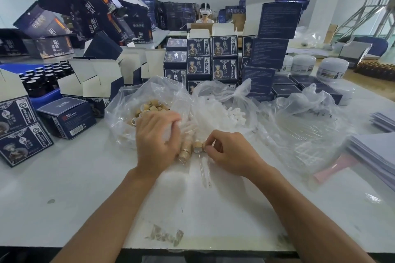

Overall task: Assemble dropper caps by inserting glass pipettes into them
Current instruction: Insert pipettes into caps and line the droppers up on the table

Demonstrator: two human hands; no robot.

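Several gold dropper caps [197,147] with glass pipettes [204,168] pointing toward me lie in a row on the white table [74,188], between my hands. My right hand [228,151] pinches the rightmost gold cap with curled fingers. My left hand [158,139] is curled over the left end of the row, against the caps there; what it holds is hidden. A clear bag of loose gold caps [149,111] lies just beyond my left hand. A second clear bag holds white rubber bulbs [233,113]. A third clear bag [303,130] lies at the right.
Dark blue printed boxes [211,57] are stacked behind the bags and at the left [64,117]. Open white-lined cartons [100,79] and dark bottles in a blue tray [42,74] stand at the back left. White jars [333,68] and stacked sheets [376,151] are at the right. A person sits far back.
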